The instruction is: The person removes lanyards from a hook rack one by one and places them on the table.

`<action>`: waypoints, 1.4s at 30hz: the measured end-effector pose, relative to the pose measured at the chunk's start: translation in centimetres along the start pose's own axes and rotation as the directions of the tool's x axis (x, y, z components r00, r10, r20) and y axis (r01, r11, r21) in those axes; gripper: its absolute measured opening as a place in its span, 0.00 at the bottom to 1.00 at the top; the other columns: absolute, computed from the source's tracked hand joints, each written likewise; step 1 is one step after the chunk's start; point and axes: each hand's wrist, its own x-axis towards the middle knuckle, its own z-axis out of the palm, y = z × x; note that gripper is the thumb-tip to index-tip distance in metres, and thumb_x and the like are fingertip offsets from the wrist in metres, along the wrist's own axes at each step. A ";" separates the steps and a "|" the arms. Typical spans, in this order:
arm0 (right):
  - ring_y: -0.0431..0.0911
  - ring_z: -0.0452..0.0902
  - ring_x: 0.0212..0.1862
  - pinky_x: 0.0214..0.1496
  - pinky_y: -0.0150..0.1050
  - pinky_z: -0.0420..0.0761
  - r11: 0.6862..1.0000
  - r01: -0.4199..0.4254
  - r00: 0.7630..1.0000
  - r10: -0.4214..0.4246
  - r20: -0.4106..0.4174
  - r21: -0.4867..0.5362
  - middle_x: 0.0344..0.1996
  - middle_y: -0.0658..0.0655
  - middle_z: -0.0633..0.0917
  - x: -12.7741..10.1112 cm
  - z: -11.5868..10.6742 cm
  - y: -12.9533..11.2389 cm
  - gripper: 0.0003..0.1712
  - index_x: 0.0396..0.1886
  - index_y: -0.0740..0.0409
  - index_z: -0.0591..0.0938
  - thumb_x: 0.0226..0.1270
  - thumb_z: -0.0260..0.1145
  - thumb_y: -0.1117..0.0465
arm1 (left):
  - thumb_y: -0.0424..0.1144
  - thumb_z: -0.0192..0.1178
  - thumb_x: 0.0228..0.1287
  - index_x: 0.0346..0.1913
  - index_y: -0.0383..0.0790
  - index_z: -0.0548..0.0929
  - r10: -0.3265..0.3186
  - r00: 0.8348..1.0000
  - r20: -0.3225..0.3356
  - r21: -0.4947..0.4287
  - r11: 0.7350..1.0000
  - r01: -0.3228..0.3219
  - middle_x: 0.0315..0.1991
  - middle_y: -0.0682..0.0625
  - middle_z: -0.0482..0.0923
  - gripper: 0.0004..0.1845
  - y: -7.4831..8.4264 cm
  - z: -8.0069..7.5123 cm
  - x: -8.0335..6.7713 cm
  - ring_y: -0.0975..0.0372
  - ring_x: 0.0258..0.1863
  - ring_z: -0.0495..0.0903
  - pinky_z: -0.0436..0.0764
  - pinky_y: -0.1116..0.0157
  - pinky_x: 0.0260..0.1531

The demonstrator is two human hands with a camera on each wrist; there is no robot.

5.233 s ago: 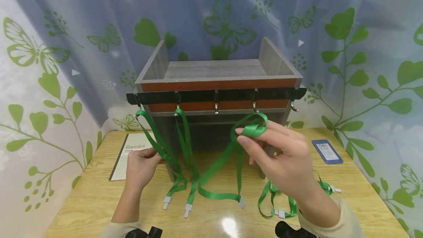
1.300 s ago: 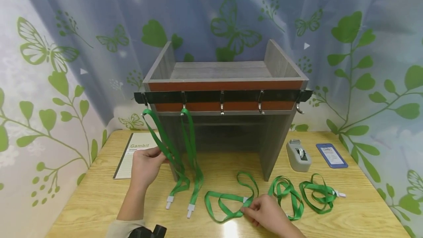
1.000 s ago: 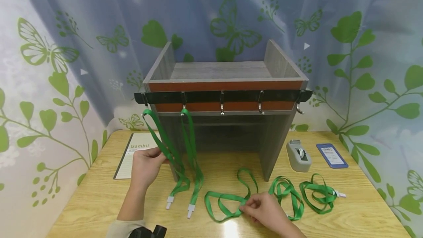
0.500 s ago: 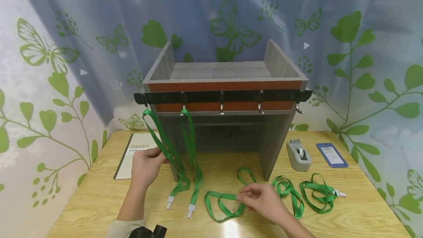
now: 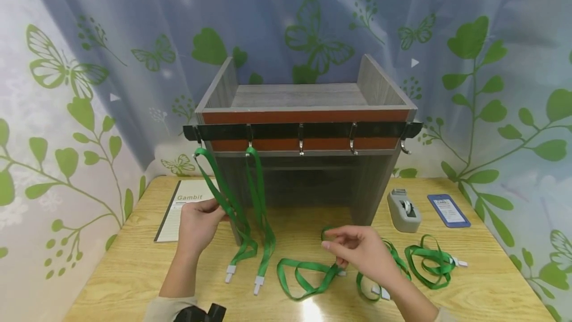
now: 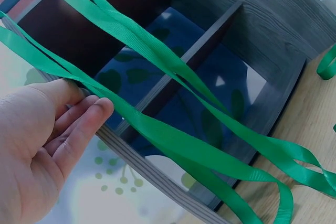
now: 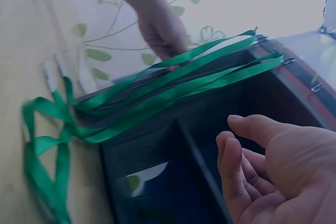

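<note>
Two green lanyards hang from the left hooks of a black hook rail (image 5: 274,130) on the front of a grey wooden shelf (image 5: 375,183): the outer lanyard (image 5: 223,198) and the inner lanyard (image 5: 256,183), white clips down. My left hand (image 5: 196,225) grips the front edge of the shelf's left side panel, its fingertips partly behind the outer lanyard. My right hand (image 5: 359,252) hovers over the table, thumb and index finger apart and nothing between them in the right wrist view. Below it lies a loose green lanyard (image 5: 308,289), partly hidden by the hand.
Another lanyard (image 5: 393,252), partly covered by the right forearm, and a coiled lanyard (image 5: 431,265) lie on the table (image 5: 120,282) at right. Behind them are a grey tape dispenser (image 5: 404,212) and a blue card holder (image 5: 449,210). A notebook (image 5: 172,217) lies at left.
Five seconds ago the right hand held a lanyard near the hooks; that lanyard now lies on the table. Just now the hand has let go and moved up. The left hand stays put.
</note>
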 end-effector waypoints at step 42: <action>0.44 0.84 0.24 0.29 0.41 0.86 0.993 0.029 0.932 -0.067 -0.356 -0.111 0.32 0.54 0.88 -0.3 -5.0 -1.3 0.19 0.50 0.64 0.83 0.67 0.71 0.55 | 0.38 0.68 0.65 0.46 0.32 0.88 0.009 1.000 -0.029 0.005 1.000 -0.009 0.34 0.38 0.89 0.13 -0.1 0.2 -0.1 0.64 0.24 0.88 0.85 0.72 0.36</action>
